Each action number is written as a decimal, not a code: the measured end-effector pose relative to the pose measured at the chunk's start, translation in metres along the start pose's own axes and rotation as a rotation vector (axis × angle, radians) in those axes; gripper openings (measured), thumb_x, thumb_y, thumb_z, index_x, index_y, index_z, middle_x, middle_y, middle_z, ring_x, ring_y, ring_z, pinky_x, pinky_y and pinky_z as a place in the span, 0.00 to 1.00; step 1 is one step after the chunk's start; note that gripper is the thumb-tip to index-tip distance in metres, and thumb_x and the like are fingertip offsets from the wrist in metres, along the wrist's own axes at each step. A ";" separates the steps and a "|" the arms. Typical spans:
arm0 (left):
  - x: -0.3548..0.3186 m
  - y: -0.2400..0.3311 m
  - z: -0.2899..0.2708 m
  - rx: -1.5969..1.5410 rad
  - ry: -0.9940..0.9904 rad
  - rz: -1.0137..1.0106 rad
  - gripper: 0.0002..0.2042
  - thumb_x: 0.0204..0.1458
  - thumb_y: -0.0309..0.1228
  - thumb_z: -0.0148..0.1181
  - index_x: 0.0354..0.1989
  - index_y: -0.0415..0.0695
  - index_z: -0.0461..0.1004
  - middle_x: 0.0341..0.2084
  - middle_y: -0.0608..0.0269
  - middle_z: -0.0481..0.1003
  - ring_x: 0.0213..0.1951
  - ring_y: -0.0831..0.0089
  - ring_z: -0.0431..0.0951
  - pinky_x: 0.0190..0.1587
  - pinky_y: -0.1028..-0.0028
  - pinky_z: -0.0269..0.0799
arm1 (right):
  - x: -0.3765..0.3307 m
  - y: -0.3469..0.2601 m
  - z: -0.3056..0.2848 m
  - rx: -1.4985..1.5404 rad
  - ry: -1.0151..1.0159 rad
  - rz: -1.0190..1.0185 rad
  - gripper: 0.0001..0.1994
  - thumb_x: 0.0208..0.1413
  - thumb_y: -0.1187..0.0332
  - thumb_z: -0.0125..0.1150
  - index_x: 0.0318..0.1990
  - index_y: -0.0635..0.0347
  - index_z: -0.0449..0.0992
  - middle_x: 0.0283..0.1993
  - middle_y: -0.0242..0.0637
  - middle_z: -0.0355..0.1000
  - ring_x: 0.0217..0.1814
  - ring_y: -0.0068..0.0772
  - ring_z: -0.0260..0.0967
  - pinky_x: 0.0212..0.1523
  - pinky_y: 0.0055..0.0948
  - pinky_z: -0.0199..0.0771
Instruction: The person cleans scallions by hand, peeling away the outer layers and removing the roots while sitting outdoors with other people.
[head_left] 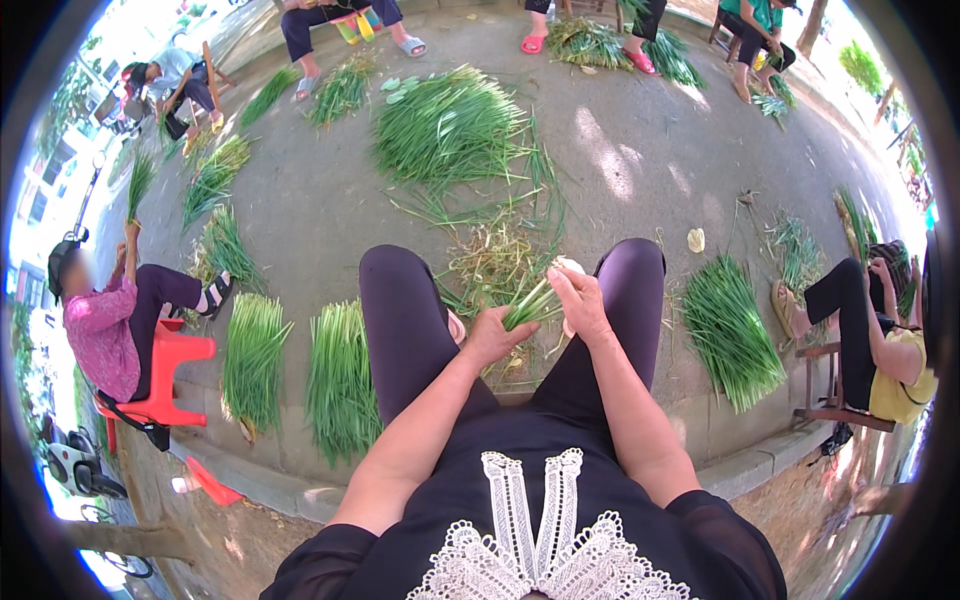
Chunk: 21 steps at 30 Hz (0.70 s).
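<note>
Between my knees, my left hand (493, 338) is wrapped round a small bunch of garlic chives (533, 305), its pale stalk ends pointing up and right. My right hand (583, 303) is closed at those pale ends, with thumb and fingers pinched together; whether it grips the stalks themselves or bits of leaf is too small to tell. Just beyond my hands, a heap of yellowish trimmings (490, 255) lies on the ground. Farther off spreads a large pile of loose green chives (450, 130).
Two neat chive bundles (255, 350) lie left of my leg, and another chive bundle (735, 335) lies to the right. A person on a red plastic stool (175, 375) sits at left, and a person on a wooden chair (840, 390) at right. Several more people sit opposite.
</note>
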<state>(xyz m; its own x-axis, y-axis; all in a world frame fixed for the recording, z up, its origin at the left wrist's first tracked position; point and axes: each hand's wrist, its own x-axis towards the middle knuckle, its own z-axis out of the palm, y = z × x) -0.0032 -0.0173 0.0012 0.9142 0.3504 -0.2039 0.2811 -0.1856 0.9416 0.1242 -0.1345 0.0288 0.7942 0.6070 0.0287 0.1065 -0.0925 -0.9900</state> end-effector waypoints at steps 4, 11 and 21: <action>0.004 -0.004 0.004 -0.147 0.023 -0.003 0.17 0.50 0.44 0.54 0.25 0.40 0.71 0.14 0.70 0.69 0.21 0.84 0.69 0.25 0.80 0.65 | 0.000 -0.005 -0.004 -0.040 0.071 0.071 0.09 0.52 0.69 0.53 0.34 0.69 0.73 0.24 0.32 0.67 0.32 0.21 0.63 0.36 0.23 0.64; 0.006 -0.009 0.003 0.028 0.095 -0.029 0.20 0.50 0.49 0.52 0.25 0.42 0.70 0.11 0.66 0.69 0.16 0.77 0.70 0.22 0.75 0.65 | -0.011 -0.024 0.003 -0.510 0.197 -0.494 0.10 0.46 0.70 0.59 0.36 0.65 0.72 0.27 0.42 0.71 0.26 0.32 0.70 0.30 0.26 0.68; 0.008 -0.016 0.011 0.452 0.307 0.179 0.17 0.48 0.47 0.54 0.27 0.44 0.70 0.14 0.51 0.69 0.21 0.52 0.72 0.24 0.61 0.65 | -0.013 -0.006 0.016 -0.269 -0.101 -0.099 0.13 0.48 0.63 0.57 0.33 0.67 0.71 0.19 0.42 0.67 0.19 0.28 0.62 0.24 0.27 0.64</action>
<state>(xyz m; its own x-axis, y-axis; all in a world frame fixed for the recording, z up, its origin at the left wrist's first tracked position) 0.0026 -0.0218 -0.0183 0.8514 0.5151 0.0987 0.2884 -0.6171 0.7321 0.1040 -0.1295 0.0324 0.7100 0.6977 0.0958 0.3453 -0.2264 -0.9108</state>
